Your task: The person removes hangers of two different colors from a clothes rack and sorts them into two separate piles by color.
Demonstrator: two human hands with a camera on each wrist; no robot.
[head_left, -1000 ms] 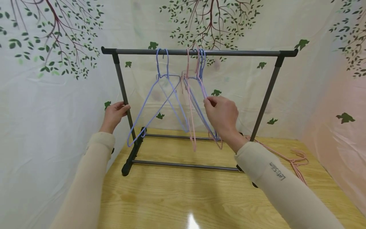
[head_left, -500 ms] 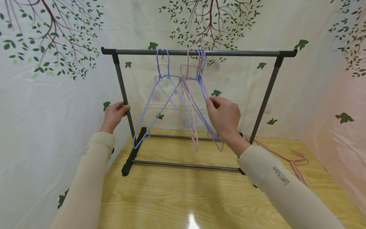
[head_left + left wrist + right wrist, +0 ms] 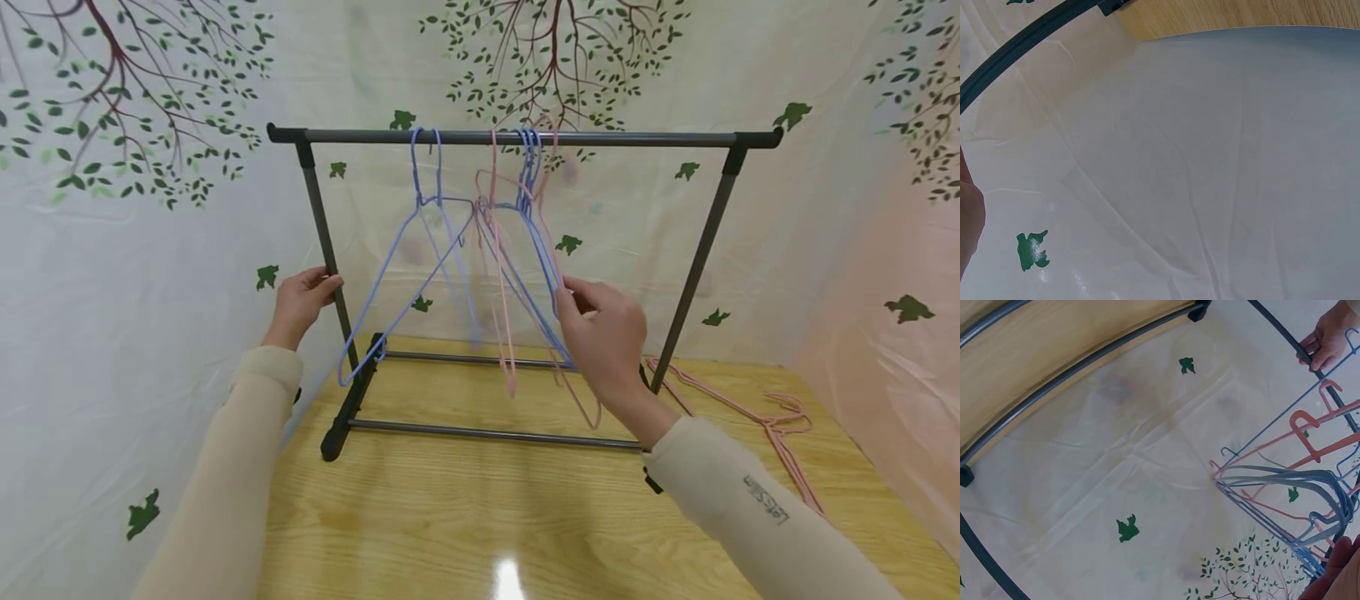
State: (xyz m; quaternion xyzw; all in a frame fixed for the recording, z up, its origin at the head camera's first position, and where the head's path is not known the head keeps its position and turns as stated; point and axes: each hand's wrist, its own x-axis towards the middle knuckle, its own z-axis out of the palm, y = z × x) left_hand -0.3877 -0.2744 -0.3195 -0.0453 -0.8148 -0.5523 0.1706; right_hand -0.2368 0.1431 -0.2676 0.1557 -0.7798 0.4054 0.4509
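My left hand [image 3: 297, 304] grips the left post [image 3: 318, 218] of a dark clothes rack, thumb in front. My right hand [image 3: 606, 329] pinches the sloping arm of a pink hanger [image 3: 551, 242], whose hook reaches the top bar [image 3: 630, 139]. Right beside it hang several blue hangers [image 3: 537, 237], bunched together. Left of these hangs another pink hanger [image 3: 504, 287], seen nearly edge-on. Two blue hangers [image 3: 395, 250] hang further left. In the right wrist view, the bunched hangers [image 3: 1285, 475] fill the right side, with my right hand [image 3: 1338, 575] at the corner.
Loose pink hangers [image 3: 776, 425] lie on the wooden table [image 3: 465, 517] right of the rack. The rack's lower crossbar [image 3: 487, 433] runs low across the front. A leaf-printed cloth [image 3: 825, 250] stands behind and at both sides.
My right hand has moved right and slightly down, drawing the pink hanger rightward past the blue bunch. The two left blue hangers sway. My left hand stays on the post.
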